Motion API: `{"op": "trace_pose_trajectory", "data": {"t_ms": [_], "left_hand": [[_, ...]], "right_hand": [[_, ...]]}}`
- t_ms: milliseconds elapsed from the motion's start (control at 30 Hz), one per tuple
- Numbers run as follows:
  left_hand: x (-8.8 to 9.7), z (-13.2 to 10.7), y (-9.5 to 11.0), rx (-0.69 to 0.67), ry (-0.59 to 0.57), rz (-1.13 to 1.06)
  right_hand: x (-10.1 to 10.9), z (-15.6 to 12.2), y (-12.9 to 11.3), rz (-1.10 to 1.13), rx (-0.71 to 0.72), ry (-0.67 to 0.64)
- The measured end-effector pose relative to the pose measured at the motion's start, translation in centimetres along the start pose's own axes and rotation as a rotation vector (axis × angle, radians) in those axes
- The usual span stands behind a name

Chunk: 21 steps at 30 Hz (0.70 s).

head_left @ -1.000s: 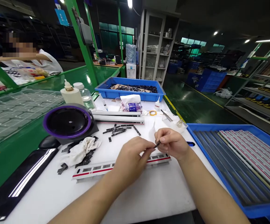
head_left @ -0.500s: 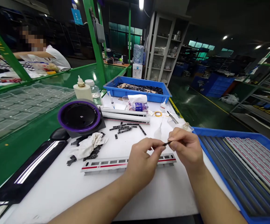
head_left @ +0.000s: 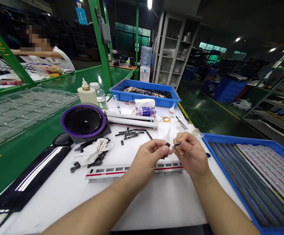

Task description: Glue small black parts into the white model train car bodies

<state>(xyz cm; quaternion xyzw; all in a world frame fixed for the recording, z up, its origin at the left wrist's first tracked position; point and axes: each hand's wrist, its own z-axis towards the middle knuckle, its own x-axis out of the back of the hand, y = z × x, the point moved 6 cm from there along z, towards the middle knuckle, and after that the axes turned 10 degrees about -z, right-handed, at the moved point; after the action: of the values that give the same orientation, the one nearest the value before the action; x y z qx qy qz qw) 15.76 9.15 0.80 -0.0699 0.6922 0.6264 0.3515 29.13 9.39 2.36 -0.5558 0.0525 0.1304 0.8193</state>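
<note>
Between the two hands we see a small black piece (head_left: 167,144) and a short black stick (head_left: 178,143), each pinched at the fingertips. The left hand (head_left: 148,160) reaches in from the lower left, its fingers curled narrowly around the piece. The right hand (head_left: 191,153) rises from the lower right with the wrist lifted, thumb and forefinger closed on the stick.

Half a second ago, we saw the fingers of both hands almost meeting around a dark sliver. Now a narrow gap separates them, and each hand holds its own item.

Just below the hands, a white train-carriage shell (head_left: 134,171) with a red stripe and window openings lies on the white worktable (head_left: 142,209), in the same place as before. Beyond it are scattered black strips (head_left: 128,134) and a second white shell (head_left: 132,123). To the left, we see a crumpled white cloth (head_left: 92,151) and a black dish with a purple rim (head_left: 84,121). To the right, tweezers (head_left: 181,123) and a roll of yellow tape (head_left: 166,119) lie near a blue tray (head_left: 230,141) of red-striped strips.
</note>
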Motion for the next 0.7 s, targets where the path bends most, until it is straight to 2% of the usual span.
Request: {"op": "trace_pose_trajectory", "data": {"t_ms": [67, 133, 233, 333, 467, 567, 633, 700], "left_hand": [[1.0, 0.3, 0.4, -0.034, 0.096, 0.066], [2.2, 0.5, 1.2, -0.102, 0.213, 0.098], [3.7, 0.7, 2.2, -0.215, 0.338, 0.099], [4.2, 0.9, 2.3, -0.228, 0.355, 0.127], [3.5, 0.9, 1.6, -0.158, 0.285, 0.118], [2.8, 0.7, 1.4, -0.137, 0.229, 0.109], [2.6, 0.7, 1.4, -0.142, 0.196, 0.092], [2.4, 0.8, 1.4, -0.157, 0.168, 0.07]], "right_hand": [[1.0, 0.1, -0.5, -0.141, 0.039, 0.096], [1.8, 0.3, -0.5, -0.44, 0.0, 0.127], [2.3, 0.8, 1.0, -0.92, -0.23, -0.015], [2.6, 0.8, 2.7, -1.163, -0.418, -0.118], [3.0, 0.7, 3.8, -1.294, -0.495, -0.158], [3.6, 0.9, 3.4, -1.362, -0.464, -0.071], [3.7, 1.0, 2.9, -1.27, -0.395, -0.011], [3.1, 1.1, 2.7, -0.998, -0.321, -0.039]]}}
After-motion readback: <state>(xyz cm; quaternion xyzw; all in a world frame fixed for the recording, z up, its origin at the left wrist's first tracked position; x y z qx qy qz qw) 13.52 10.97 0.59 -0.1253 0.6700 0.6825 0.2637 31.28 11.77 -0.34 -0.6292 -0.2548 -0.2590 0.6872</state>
